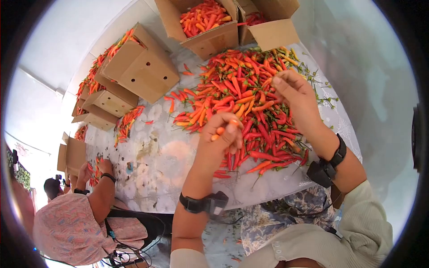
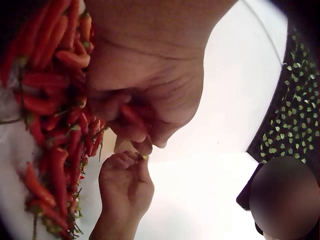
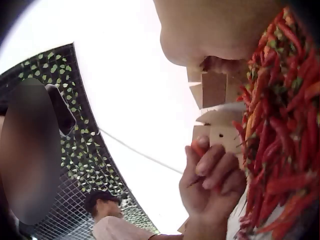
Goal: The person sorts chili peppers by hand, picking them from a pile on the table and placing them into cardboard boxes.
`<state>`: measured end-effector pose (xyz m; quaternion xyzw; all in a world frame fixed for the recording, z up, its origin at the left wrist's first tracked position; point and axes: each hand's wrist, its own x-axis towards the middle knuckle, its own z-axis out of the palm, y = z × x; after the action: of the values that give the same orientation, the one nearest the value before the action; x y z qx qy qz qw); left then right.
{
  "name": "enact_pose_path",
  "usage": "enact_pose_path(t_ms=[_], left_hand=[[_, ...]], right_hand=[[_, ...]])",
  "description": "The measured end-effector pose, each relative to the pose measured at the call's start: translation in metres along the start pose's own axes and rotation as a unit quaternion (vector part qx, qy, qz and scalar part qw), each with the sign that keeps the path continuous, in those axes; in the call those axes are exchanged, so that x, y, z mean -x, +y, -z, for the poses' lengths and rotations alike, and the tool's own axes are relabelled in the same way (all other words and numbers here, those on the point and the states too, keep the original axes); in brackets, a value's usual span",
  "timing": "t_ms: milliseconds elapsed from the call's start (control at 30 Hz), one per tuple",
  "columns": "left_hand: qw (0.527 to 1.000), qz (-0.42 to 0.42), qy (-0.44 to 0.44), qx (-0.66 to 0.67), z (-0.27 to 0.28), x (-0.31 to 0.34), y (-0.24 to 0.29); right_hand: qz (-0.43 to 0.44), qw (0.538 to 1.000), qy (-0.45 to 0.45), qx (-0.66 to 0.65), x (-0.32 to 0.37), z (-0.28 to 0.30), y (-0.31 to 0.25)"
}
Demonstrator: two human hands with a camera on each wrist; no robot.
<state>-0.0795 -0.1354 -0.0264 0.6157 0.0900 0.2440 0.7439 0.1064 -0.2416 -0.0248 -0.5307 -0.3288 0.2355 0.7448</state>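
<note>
My left hand (image 1: 221, 134), palm up over the near side of the heap, holds several orange-red chilies (image 1: 220, 131) in its curled fingers. One red chili (image 2: 132, 117) shows between those fingers in the left wrist view. My right hand (image 1: 297, 96) is raised above the heap's right side, apart from the left, with thumb and forefinger pinched together. At its thumb tip the left wrist view shows a small yellow-green bit (image 2: 145, 157) like a chili stem. Below both hands lies the big heap of red and orange chilies (image 1: 259, 111), many with green stems.
Cardboard boxes (image 1: 147, 67) of chilies line the table's far and left sides. Loose green stems (image 1: 328, 100) lie along the right edge of the white-covered table (image 1: 134, 187). At the left, another person (image 1: 85, 223) handles chilies.
</note>
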Motion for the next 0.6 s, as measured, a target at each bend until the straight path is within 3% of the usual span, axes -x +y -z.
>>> enact_pose_path(t_ms=[67, 100, 200, 233, 267, 333, 367, 467, 533, 600], left_hand=[[0.998, -0.002, 0.020, 0.059, 0.006, -0.003, 0.006], [0.996, 0.001, 0.032, 0.079, 0.009, -0.004, 0.008], [0.987, -0.010, 0.072, 0.145, 0.028, -0.005, 0.006], [0.981, -0.026, 0.087, 0.173, 0.038, -0.007, 0.004], [0.973, -0.041, 0.103, 0.202, 0.049, -0.008, 0.000], [0.917, -0.048, 0.125, 0.375, 0.077, -0.010, -0.002], [0.878, -0.053, 0.131, 0.457, 0.088, -0.011, -0.002], [0.821, -0.065, 0.230, 0.519, 0.105, -0.008, 0.000], [0.812, -0.069, 0.254, 0.521, 0.100, -0.008, 0.003], [0.805, -0.059, 0.260, 0.530, 0.096, -0.010, 0.003]], right_hand=[[0.135, 0.972, 0.071, 0.181, -0.009, 0.008, 0.007], [0.153, 0.959, 0.084, 0.222, -0.009, 0.007, 0.001], [0.166, 0.919, -0.037, 0.355, -0.007, 0.007, -0.001], [0.226, 0.892, -0.075, 0.385, -0.006, 0.005, -0.001], [0.211, 0.884, -0.102, 0.404, -0.002, 0.003, -0.002], [0.182, 0.863, -0.159, 0.444, 0.002, 0.004, -0.005], [0.192, 0.856, -0.176, 0.446, -0.001, 0.005, -0.005], [0.274, 0.861, -0.127, 0.409, -0.008, 0.003, 0.002], [0.184, 0.945, -0.101, 0.249, -0.007, -0.002, 0.013], [0.060, 0.991, -0.083, 0.090, -0.005, -0.003, 0.017]])
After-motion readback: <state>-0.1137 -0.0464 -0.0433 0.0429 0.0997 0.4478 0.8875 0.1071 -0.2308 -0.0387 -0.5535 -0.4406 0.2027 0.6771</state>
